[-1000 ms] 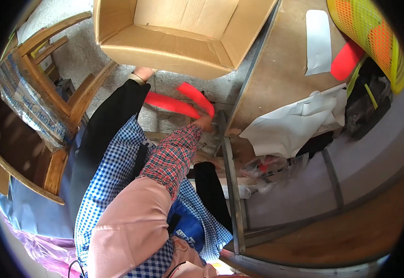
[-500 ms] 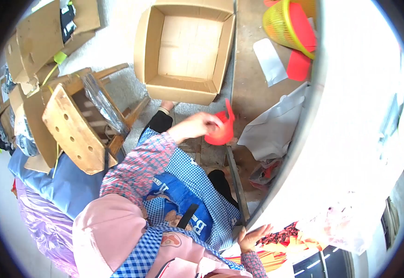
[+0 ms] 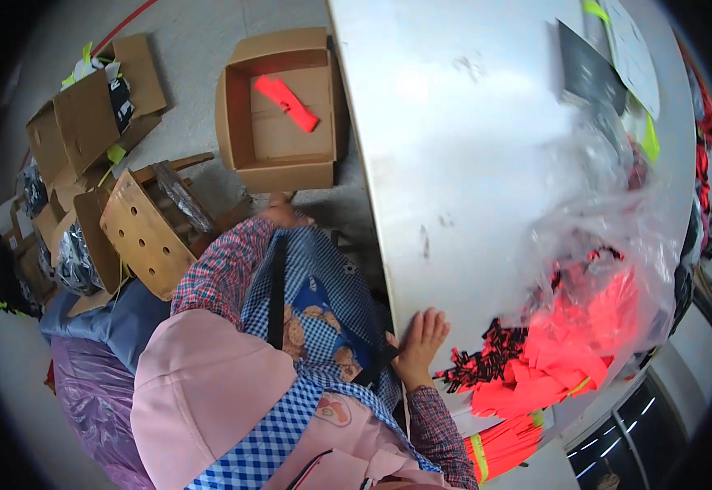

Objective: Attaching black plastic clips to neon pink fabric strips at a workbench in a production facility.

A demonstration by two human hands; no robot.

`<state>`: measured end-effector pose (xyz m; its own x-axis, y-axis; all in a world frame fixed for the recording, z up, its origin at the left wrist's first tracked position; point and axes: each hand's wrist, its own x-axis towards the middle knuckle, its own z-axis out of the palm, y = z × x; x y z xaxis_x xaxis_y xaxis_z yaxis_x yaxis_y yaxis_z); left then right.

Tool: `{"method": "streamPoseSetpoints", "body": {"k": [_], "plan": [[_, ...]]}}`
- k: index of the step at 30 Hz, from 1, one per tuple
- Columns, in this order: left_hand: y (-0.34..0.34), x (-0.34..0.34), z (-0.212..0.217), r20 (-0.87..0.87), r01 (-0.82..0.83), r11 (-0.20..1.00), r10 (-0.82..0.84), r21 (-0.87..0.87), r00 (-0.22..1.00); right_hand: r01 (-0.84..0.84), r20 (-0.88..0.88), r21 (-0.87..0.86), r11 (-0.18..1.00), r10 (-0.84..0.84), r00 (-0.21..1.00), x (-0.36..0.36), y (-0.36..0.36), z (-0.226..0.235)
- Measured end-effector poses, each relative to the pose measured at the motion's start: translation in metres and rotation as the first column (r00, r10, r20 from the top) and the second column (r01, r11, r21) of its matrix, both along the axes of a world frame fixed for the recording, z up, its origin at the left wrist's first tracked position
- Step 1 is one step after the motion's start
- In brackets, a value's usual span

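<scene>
An open cardboard box (image 3: pixel 284 178) stands on the floor ahead, with a folded bright red cloth strip (image 3: pixel 287 104) lying in it. My left hand (image 3: pixel 284 214) is just below the near side of the box, over my lap, apart from the strip. Nothing shows in it, and its fingers look loosely apart. My right hand (image 3: pixel 423 347) lies flat on the near edge of the white table (image 3: pixel 454 196), fingers spread. Close to it on the table are a heap of red cloth pieces (image 3: pixel 536 376) and a bunch of black-and-red pieces (image 3: pixel 491 355).
A clear plastic bag (image 3: pixel 609 237) partly covers the red heap. A wooden stool with holes (image 3: pixel 148 237) lies tipped on the left, beside opened cartons (image 3: pixel 86 114). A blue cushion-like bundle (image 3: pixel 115 318) and a purple plastic sack (image 3: pixel 95 400) sit nearer. Dark sheets (image 3: pixel 589 69) lie at the table's far right.
The red cloth has left my left hand and lies in the box. That hand has drawn back toward my lap. My view has shifted, showing the tabletop rather than the shelf beneath it.
</scene>
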<state>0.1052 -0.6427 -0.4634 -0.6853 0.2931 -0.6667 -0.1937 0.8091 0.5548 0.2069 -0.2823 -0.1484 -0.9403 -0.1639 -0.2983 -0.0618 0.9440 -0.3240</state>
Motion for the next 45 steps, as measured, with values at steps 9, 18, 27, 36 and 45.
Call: {"method": "streamPoseSetpoints", "body": {"k": [9,18,27,36,45], "plan": [[0.101,-0.059,0.054,-0.225,-0.229,0.956,0.186,-0.182,0.956,0.217,-0.018,-0.450,0.866,-0.252,0.968,0.087,0.048,0.058],[0.024,-0.028,0.028,-0.136,-0.207,0.946,0.178,-0.248,0.975,0.989,0.315,-0.096,0.111,-0.939,0.136,0.316,0.004,0.044],[0.044,-0.002,0.042,-0.242,0.070,0.994,-0.089,-0.086,0.966,0.797,0.131,-0.585,-0.153,-0.987,-0.093,0.378,0.020,-0.112],[0.049,-0.025,0.137,-0.701,-0.008,0.990,-0.094,-0.141,0.707,0.939,-0.253,-0.300,0.169,-0.963,0.093,0.381,0.048,-0.101],[0.200,0.081,0.334,-0.453,0.518,0.706,-0.305,0.483,0.838,0.667,-0.478,-0.635,0.389,-0.877,0.056,0.292,0.145,-0.028]]}}
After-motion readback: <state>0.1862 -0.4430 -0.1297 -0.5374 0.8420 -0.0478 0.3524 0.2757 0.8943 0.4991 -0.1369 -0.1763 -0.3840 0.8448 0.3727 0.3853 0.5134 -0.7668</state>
